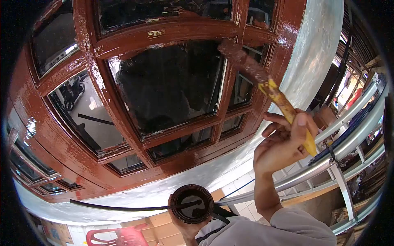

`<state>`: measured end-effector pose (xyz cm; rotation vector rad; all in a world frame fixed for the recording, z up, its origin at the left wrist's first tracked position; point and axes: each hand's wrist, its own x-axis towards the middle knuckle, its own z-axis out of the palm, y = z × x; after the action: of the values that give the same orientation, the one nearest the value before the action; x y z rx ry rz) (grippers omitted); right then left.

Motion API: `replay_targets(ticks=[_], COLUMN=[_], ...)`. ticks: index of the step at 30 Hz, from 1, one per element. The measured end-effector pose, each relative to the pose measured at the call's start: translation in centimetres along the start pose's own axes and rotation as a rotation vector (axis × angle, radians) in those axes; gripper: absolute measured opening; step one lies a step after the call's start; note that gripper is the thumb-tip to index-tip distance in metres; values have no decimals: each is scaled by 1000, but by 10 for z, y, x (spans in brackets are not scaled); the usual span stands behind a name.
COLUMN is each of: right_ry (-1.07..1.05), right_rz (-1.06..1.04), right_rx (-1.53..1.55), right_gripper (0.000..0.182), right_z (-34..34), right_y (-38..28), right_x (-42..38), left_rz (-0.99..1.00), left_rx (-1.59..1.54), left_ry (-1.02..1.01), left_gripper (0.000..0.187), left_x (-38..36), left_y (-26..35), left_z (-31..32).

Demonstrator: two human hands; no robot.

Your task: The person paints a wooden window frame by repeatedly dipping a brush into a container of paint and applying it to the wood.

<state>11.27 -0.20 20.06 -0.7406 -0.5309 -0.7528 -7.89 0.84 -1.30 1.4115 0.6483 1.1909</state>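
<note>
My right hand [283, 141] is closed round the yellow handle of a paintbrush [279, 99]. Brown paint coats the brush's upper part, and its tip lies over a bar of a brown window frame [164, 35]. Low in the view, my left hand [186, 227] grips a can of dark brown paint [192, 203] from below and the side. The can's open top faces me, and a dark stick-like piece crosses its mouth. Wet-looking gloss covers the frame around dark glass panes [168, 86].
A pale wall [316, 49] curves beside and below the frame. Metal rails, perhaps a ladder [295, 182], stand at the right. A red plastic chair [119, 237] and cardboard [160, 225] are below. One pane shows a motorbike [74, 94].
</note>
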Motion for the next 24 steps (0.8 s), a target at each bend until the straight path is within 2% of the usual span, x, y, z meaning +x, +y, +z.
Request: replay_targets(ticks=[2, 8, 10, 12, 15, 17, 20, 22, 24], right_ry=[61, -21, -14, -46, -223, -238, -436, -439, -528], right_rz=[8, -3, 6, 139, 470, 551, 746, 905, 964], right_rx=[63, -74, -56, -26, 84, 25, -18, -101, -171], right_gripper=[29, 29, 28, 29, 28, 26, 25, 25, 23], right_z=[3, 6, -8, -25, -53, -62, -84, -82, -76], right_y=[-8, -7, 1, -7, -21, -21, -17, -22, -27], right_x=[5, 4, 4, 9, 12, 4, 0, -7, -10], left_rz=[8, -9, 55, 63, 69, 68, 124, 165, 167], left_rx=[-1, -40, -27, -42, -52, -35, 45, 68, 23], left_ry=[5, -9, -9, -5, -13, -43, -88, -105, -105], left_gripper=[119, 118, 118, 116, 115, 117, 118, 119, 119], left_x=[1, -2, 2, 2, 3, 11, 13, 16, 12], left_y=[5, -1, -1, -10, -6, 1, 10, 12, 11], left_z=[2, 1, -1, -3, -5, -9, -9, -7, -6])
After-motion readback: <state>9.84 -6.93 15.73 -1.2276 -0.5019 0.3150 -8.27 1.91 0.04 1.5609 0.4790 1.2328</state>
